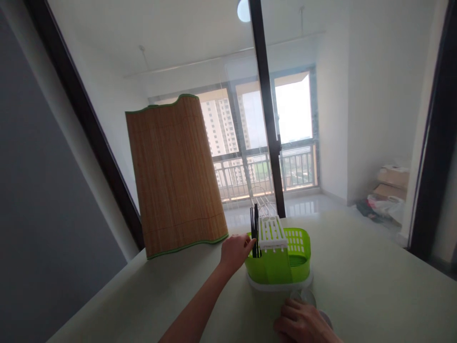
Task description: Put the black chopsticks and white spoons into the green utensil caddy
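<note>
The person's left hand [236, 252] is right up against the near left corner of a green basket [276, 267], back of the hand uppermost, forearm stretched across the table [371, 271]. Its thumb and forefinger come nearly together at a bunch of thin black sticks [256, 221], which stand upright just past the fingertips, inside the basket's left end. The sticks rise well above the hand, so the fingers meet them low down, close to the rim. I can't tell whether they are pinched or merely touched.

Immediately to the right of the sticks, a white slotted rack [272, 232] sits across the top of the basket, out of the left hand's reach by only a little. The basket itself rests level on a white base [274, 287].

Nearer the person, the right hand [303, 321] is low over the table with its fingers bent, well below the sticks and apart from the basket. Clear glasses [307, 296] show just beyond its fingers; from here I can't make out if it has hold of one.

Over on the left, a bamboo mat [174, 176] with green edging stands curved on the table, behind the left hand.
</note>
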Demonstrator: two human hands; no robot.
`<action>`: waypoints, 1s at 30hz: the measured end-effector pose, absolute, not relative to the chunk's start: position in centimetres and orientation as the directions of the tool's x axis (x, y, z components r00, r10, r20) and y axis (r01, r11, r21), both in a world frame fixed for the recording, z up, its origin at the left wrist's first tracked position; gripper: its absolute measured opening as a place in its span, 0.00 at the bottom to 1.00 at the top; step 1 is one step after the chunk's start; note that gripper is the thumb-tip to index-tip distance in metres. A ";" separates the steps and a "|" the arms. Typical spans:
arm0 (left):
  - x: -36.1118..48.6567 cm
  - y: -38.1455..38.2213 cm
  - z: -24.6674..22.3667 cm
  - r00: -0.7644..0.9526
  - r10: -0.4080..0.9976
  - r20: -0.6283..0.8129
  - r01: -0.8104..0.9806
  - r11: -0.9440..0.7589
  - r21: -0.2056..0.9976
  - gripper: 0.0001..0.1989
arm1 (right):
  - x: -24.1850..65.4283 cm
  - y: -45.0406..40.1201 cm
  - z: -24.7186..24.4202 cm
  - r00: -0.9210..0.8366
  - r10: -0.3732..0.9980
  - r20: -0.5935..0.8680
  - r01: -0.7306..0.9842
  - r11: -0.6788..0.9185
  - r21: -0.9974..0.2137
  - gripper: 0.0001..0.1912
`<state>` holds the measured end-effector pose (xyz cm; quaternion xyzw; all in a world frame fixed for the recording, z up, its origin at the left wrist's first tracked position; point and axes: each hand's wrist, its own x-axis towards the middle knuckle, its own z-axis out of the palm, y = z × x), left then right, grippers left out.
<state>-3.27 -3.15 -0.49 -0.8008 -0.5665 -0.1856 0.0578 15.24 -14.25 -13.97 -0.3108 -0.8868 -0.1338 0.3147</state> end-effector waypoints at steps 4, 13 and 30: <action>-3.5 -4.3 -1.2 0.352 0.852 0.387 0.900 -0.422 0.111 0.22 | 15.4 -14.6 -13.3 -0.615 0.489 0.618 0.632 0.775 0.016 0.07; -2.4 -7.1 -2.2 0.281 0.813 0.511 0.924 -0.373 0.086 0.19 | 15.9 -15.0 -12.3 -0.565 0.544 0.621 0.615 0.779 -0.123 0.09; 3.2 -13.4 -12.4 0.389 0.917 0.090 0.830 -0.391 0.398 0.17 | 17.7 -15.0 -11.8 -0.322 0.637 0.701 0.562 0.724 -0.399 0.09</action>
